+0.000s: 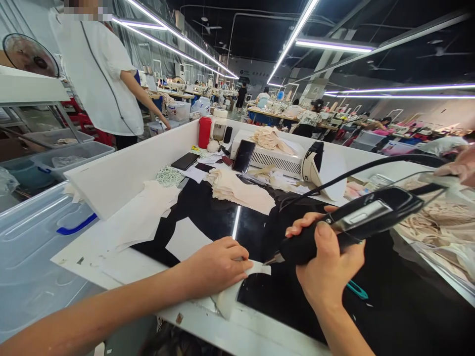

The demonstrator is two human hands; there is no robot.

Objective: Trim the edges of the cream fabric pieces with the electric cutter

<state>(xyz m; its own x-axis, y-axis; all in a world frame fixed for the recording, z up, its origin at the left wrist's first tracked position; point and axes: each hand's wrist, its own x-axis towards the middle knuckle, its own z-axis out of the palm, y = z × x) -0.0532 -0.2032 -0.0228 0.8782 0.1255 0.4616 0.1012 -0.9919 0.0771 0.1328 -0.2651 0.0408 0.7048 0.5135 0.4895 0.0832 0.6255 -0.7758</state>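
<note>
- Our L hand (218,264): fingers curled closed on white strip (261,268).
- Our R hand (328,267): wraps black tool (365,216); prob. mid-job.
- Cloth pile (243,190), 12 o'clock: can't tell if done.

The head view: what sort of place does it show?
Probably a garment workshop: what look like sewing machines stand behind, and stacked pale fabric pieces lie on this worktable.
</note>
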